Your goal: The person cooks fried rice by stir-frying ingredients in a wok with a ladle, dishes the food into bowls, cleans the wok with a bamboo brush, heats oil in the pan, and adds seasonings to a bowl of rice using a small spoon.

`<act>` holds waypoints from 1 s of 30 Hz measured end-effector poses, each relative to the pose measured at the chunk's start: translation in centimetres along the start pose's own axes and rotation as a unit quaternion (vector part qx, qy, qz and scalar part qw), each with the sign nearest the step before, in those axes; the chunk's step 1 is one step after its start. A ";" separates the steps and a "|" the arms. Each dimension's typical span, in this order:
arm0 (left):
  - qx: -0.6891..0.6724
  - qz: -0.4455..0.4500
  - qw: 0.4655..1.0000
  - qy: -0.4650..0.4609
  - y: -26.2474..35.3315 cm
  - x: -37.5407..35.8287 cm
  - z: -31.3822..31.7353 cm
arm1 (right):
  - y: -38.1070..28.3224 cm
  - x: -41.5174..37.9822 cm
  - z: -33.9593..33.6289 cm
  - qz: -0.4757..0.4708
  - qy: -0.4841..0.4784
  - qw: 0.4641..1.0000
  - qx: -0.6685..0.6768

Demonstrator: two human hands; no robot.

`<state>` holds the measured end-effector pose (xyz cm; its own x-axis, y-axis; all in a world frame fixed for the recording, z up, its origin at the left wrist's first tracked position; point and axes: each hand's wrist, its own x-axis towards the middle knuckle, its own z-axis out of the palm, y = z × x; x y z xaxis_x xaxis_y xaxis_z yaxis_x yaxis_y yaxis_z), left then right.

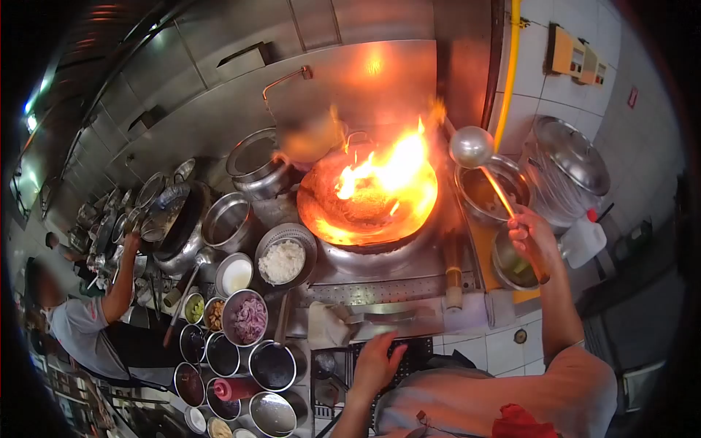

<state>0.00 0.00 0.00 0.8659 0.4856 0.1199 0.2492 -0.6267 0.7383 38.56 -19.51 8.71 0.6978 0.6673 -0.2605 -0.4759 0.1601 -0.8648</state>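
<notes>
- wok: on the stove in the middle, tall orange flames rising from inside it, brightest toward its right side.
- ladle: bowl raised to the right of the wok, near the rim of a metal pot of brown liquid; its handle slants down to the right hand.
- right hand: fingers curled narrow around the ladle's handle, whose end shows below the grip.
- left hand: holds nothing, fingers loosely spread and thumb apart, in front of the stove edge, near a folded pale cloth.
- colander: holds white rice, just left of the wok.
- bowl: holds sliced purple onion, among metal containers.
- another person: at far left, one arm reaching toward the cookware there.
</notes>
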 end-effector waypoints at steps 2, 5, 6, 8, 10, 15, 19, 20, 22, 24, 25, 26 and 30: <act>-0.005 -0.060 0.998 -0.026 -2.4 -2.5 1.4 | 0.0 0.4 -0.9 -0.013 0.073 0.993 -0.091; -0.053 -0.132 0.989 -0.049 -4.3 -10.6 4.6 | 0.5 -3.1 -3.2 -0.007 0.148 0.963 -0.223; -0.046 -0.141 0.987 -0.053 -5.0 -11.6 4.6 | 1.3 -3.0 -3.1 -0.013 0.186 0.957 -0.222; -0.048 -0.167 0.982 -0.070 -5.4 -12.8 5.2 | 1.8 -2.9 -4.4 -0.017 0.181 0.933 -0.311; -0.034 -0.149 0.986 -0.062 -6.7 -13.9 5.9 | 4.1 -0.7 -8.6 -0.044 0.139 0.928 -0.344; -0.029 -0.160 0.980 -0.113 -9.0 -13.6 7.6 | 3.8 -2.7 -5.8 -0.054 0.208 0.799 -0.561; -0.022 -0.166 0.981 -0.097 -10.1 -12.5 8.5 | 3.3 -1.9 -7.0 -0.018 0.167 0.908 -0.385; -0.024 -0.169 0.981 -0.096 -11.1 -12.1 9.3 | 2.7 -3.0 -5.8 -0.018 0.171 0.920 -0.353; -0.013 -0.182 0.977 -0.112 -12.3 -10.8 10.8 | 1.7 -4.3 -5.3 -0.021 0.176 0.938 -0.296; 0.007 -0.180 0.979 -0.100 -14.0 -9.5 13.0 | 1.0 -4.7 -5.8 -0.025 0.173 0.953 -0.248; 0.021 -0.171 0.982 -0.079 -15.4 -8.7 14.5 | 0.6 -5.1 -5.5 -0.026 0.171 0.958 -0.230; 0.035 -0.162 0.985 -0.055 -17.0 -7.7 16.1 | 0.1 -5.7 -5.0 -0.028 0.167 0.962 -0.212; 0.094 -0.210 0.961 -0.153 -22.3 -4.6 21.4 | -1.8 -8.3 -1.7 -0.007 0.149 0.979 -0.137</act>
<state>-0.25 -1.22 -31.22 0.7515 0.5362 -0.3843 0.6538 -0.5279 0.5420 34.53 -26.52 11.69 0.8473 0.4188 -0.3265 -0.3328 -0.0603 -0.9411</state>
